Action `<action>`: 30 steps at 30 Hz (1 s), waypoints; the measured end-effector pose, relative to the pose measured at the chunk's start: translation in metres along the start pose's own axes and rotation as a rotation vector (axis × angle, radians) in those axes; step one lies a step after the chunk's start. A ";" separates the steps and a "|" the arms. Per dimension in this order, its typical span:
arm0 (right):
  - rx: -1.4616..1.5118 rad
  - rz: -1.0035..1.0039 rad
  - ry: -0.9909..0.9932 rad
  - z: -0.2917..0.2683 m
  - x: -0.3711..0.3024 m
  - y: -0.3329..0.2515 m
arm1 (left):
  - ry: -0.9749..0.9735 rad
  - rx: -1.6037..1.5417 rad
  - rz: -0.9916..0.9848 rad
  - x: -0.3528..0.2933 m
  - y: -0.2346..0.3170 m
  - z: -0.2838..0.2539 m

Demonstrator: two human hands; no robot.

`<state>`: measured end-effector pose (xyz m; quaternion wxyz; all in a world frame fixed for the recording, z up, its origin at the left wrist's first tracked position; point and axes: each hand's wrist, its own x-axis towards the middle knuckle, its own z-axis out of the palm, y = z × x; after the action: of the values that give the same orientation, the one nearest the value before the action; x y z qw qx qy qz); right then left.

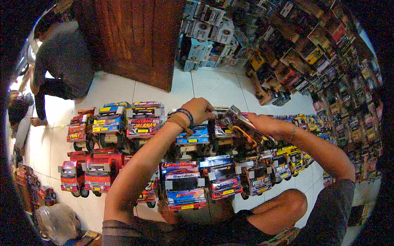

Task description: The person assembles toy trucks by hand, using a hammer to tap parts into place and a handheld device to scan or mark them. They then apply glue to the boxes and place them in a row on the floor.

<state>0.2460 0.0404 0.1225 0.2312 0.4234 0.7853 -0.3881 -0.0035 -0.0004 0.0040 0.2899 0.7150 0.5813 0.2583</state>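
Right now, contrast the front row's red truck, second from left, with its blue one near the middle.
The red truck is mostly red; the blue truck mixes blue with orange. The red truck stands left of the left forearm, the blue truck right of it. The red truck's windscreen shows eyes, the blue truck's none. Both have yellow plates.

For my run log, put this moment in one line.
left hand: at back row of toy trucks, grip unclear | right hand: at tilted dark item, grip unclear | front row: toy trucks on white tiles
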 end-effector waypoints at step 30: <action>0.304 0.148 0.049 0.013 0.003 -0.024 | -0.053 -0.104 -0.030 0.007 -0.007 0.001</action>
<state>0.2245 0.0231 0.1228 0.1735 0.5196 0.6895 -0.4737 -0.0063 0.0070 -0.0013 0.3458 0.6967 0.5700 0.2649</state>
